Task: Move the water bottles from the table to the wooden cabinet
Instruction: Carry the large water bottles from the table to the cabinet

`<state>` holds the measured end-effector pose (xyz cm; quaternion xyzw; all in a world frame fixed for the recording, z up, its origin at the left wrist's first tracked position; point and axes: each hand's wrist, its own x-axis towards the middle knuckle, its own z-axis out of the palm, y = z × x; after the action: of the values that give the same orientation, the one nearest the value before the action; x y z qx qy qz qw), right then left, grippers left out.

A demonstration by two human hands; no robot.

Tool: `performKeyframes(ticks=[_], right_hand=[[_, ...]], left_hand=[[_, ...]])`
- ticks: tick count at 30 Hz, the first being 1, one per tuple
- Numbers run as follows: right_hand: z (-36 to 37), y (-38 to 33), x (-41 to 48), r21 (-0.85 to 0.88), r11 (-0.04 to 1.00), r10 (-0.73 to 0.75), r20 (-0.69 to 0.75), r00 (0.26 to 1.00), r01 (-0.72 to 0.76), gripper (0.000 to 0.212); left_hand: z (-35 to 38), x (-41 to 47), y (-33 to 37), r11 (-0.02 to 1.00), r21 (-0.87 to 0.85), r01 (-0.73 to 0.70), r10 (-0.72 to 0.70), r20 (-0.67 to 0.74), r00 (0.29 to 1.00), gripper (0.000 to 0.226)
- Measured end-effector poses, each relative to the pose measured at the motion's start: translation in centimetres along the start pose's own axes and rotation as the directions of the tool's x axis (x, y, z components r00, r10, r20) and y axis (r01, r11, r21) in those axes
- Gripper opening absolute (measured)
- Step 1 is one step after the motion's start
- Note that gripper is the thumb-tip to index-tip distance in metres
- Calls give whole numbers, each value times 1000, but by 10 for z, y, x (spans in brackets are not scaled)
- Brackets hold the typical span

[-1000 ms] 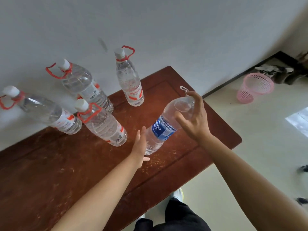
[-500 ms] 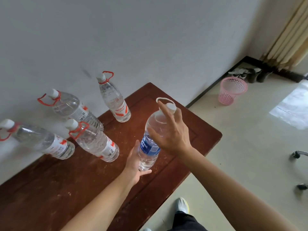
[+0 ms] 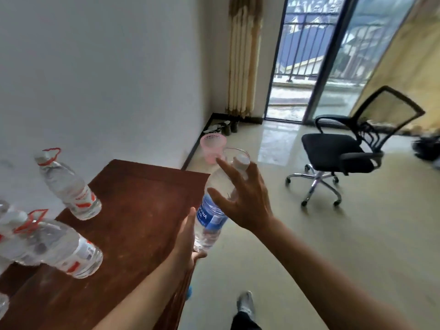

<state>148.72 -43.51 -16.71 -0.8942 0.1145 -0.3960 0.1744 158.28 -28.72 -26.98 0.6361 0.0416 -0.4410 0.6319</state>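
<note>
A clear water bottle with a blue label (image 3: 210, 216) and a white cap hangs in the air past the right edge of the dark wooden table (image 3: 140, 206). My right hand (image 3: 242, 198) grips its upper body. My left hand (image 3: 187, 239) supports its lower part, thumb under the base. On the table stand clear bottles with red handles and red-white labels: one upright near the wall (image 3: 67, 186), a larger one (image 3: 54, 248) in front, more cut off at the left edge. No wooden cabinet is in view.
A pink mesh basket (image 3: 212, 148) stands on the floor by the wall. A black office chair (image 3: 345, 151) on a chrome wheeled base sits to the right. Behind it are a glass balcony door and curtains. My foot (image 3: 246, 303) is on the pale tiled floor.
The blue-label bottle has been lifted off the table and carried right, beyond the table edge. The view has swung right and up, bringing the chair and balcony door into sight.
</note>
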Motion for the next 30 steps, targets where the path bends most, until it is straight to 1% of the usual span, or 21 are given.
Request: performKeyframes(ticks=[1, 3, 4, 6, 8, 11, 12, 13, 14, 17, 18, 19, 20, 21, 22, 23, 24, 25, 27, 28, 30], right_hand=[[-27, 8, -12, -38, 999, 33, -39, 999, -34, 64], [-90, 25, -42, -135, 985, 88, -112, 990, -103, 65], [-114, 31, -52, -172, 976, 108, -133, 985, -131, 65], [-181, 45, -85, -252, 941, 174, -213, 961, -226, 66], [-235, 57, -114, -293, 905, 208, -329, 921, -309, 66], [-328, 72, -180, -324, 828, 274, -477, 835, -457, 67], [-358, 77, -205, -355, 791, 281, -514, 810, -499, 67], [-372, 81, -219, -387, 766, 279, -519, 808, -514, 67], [-405, 85, -248, -405, 722, 292, -556, 778, -560, 67], [-501, 91, -334, -423, 609, 320, -643, 696, -671, 69], [-526, 94, -355, -435, 568, 324, -661, 676, -698, 70], [-596, 89, -428, -446, 454, 322, -725, 608, -772, 71], [-611, 89, -439, -435, 429, 315, -749, 582, -792, 72], [-636, 86, -462, -454, 380, 277, -776, 567, -806, 73], [-647, 83, -467, -434, 361, 312, -778, 545, -825, 72], [-660, 80, -481, -438, 335, 300, -790, 535, -834, 72], [-669, 77, -492, -434, 321, 306, -794, 526, -842, 72], [-687, 72, -515, -429, 285, 291, -813, 503, -857, 72], [-720, 60, -560, -397, 218, 245, -862, 444, -891, 72], [-738, 54, -590, -360, 162, 216, -896, 389, -919, 71], [-761, 46, -634, -315, 82, 173, -930, 325, -945, 71]], left_hand=[[25, -4, -7, 999, 35, 30, -31, 34, 999, 86], [84, -22, -21, 994, 112, 1, -18, 156, 988, 72], [105, -28, -29, 991, 133, -23, -6, 218, 976, 72], [168, -57, -45, 967, 244, -75, -16, 351, 936, 76], [217, -83, -61, 942, 317, -109, -34, 415, 909, 75], [306, -135, -98, 890, 423, -172, -82, 518, 851, 62], [335, -151, -114, 880, 428, -207, -70, 548, 834, 62], [350, -159, -122, 865, 445, -231, -72, 567, 821, 64], [385, -176, -143, 844, 475, -250, -92, 587, 804, 67], [476, -234, -216, 787, 536, -307, -186, 680, 709, 88], [498, -249, -235, 772, 548, -323, -227, 712, 665, 93], [556, -308, -297, 715, 604, -351, -340, 740, 580, 92], [566, -319, -308, 711, 603, -362, -351, 750, 560, 86], [585, -340, -325, 700, 597, -392, -348, 764, 543, 77], [595, -350, -331, 712, 577, -401, -347, 785, 513, 70], [606, -367, -340, 683, 584, -439, -356, 791, 498, 69], [616, -375, -349, 683, 586, -437, -377, 794, 476, 72], [634, -390, -369, 657, 589, -470, -402, 801, 444, 77], [669, -423, -404, 612, 596, -520, -466, 803, 372, 82], [687, -445, -429, 597, 600, -532, -508, 796, 328, 80], [715, -478, -470, 570, 597, -565, -550, 788, 277, 64]])
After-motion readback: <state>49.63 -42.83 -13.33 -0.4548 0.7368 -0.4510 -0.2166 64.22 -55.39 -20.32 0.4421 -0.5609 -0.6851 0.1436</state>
